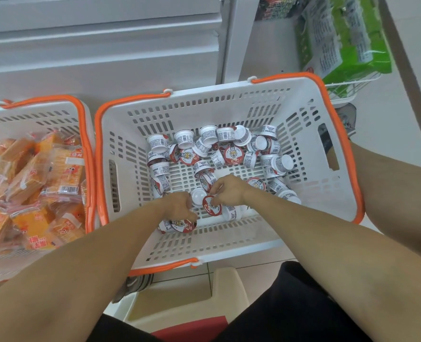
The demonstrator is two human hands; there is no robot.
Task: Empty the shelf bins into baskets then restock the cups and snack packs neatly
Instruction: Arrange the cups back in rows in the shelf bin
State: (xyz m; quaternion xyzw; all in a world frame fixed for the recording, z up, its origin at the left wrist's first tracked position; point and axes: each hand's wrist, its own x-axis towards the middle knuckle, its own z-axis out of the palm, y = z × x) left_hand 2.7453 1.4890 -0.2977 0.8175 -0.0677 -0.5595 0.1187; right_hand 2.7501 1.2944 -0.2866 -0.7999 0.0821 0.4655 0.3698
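Left basket: white slotted plastic basket with orange handles [56, 114], at the left edge of view, cut off by the frame.
Snack packs: clear-wrapped orange snack packs [32, 183] heaped in it at mixed angles; red characters show on the wrappers, too small to read.
Centre basket: larger white slotted plastic basket with orange handles [229, 107], just beside the first, long axis running left to right.
Cups: small white plastic cups with red foil lids [231, 154] scattered over its floor, most tipped on their sides, bases and lids facing all ways; lids carry a cartoon face, side labels unreadable.
Left hand [180, 206]: fingers curled down onto a lid-up cup [182, 224] near the front wall; grip itself hidden.
Right hand [229, 190]: fingertips pinch the rim of a red-lidded cup [212, 206], lid tilted toward the camera.
Upper right: green and white printed packets [340, 38] in a wire rack.
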